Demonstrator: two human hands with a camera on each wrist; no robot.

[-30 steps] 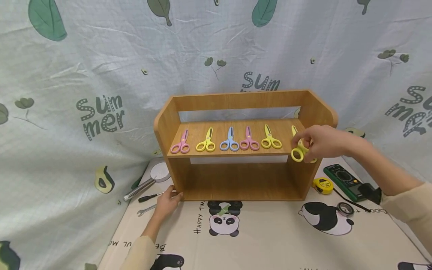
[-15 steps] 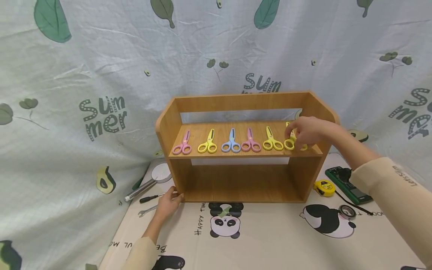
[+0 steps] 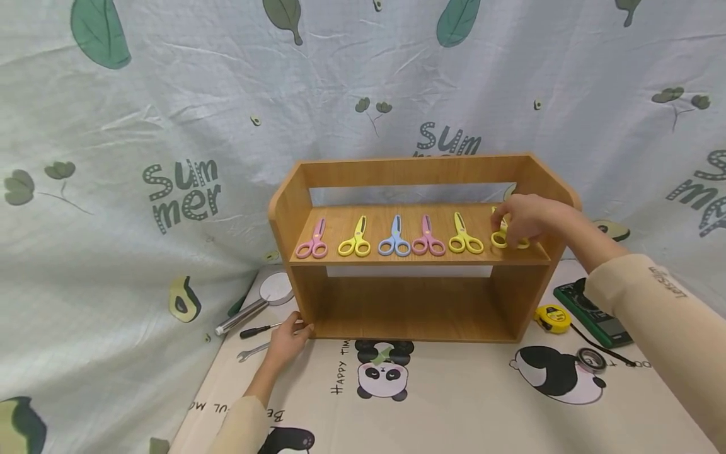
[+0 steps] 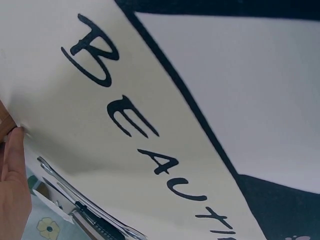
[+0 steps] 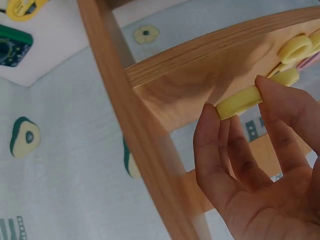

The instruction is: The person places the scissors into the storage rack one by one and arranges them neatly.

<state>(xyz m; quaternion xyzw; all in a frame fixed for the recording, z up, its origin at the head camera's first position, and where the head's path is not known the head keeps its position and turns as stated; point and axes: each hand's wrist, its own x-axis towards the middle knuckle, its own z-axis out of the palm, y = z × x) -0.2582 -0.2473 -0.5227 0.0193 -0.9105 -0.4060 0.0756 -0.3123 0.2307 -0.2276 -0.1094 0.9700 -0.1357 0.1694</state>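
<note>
In the head view, a two-tier wooden shelf [image 3: 420, 309] stands on the table. Across its upper board lie pink scissors [image 3: 312, 246], yellow scissors [image 3: 354, 244], blue scissors [image 3: 394, 244] and more pink and yellow pairs, blades pointing back. At the board's right end my right hand [image 3: 524, 217] pinches another pair of yellow scissors [image 5: 240, 102] by the handles, between thumb and fingers. Its blades are partly hidden by the hand. My left hand [image 3: 288, 340] holds the shelf's lower left front corner, thumb in front and fingers at the outer side.
Left of the shelf lie a magnifying glass [image 3: 276, 289], a black-handled screwdriver [image 3: 255, 331] and a wrench [image 3: 252, 351]. On the right are a yellow tape measure [image 3: 553, 319], a green multimeter [image 3: 595, 318] partly behind the sleeve, and a roll of tape [image 3: 592, 359]. A printed curtain [image 3: 238, 94] hangs behind.
My right hand has moved the yellow scissors back from the upper board's front edge onto the board, then slightly right. My left hand stays at the corner. The head view has shifted a little.
</note>
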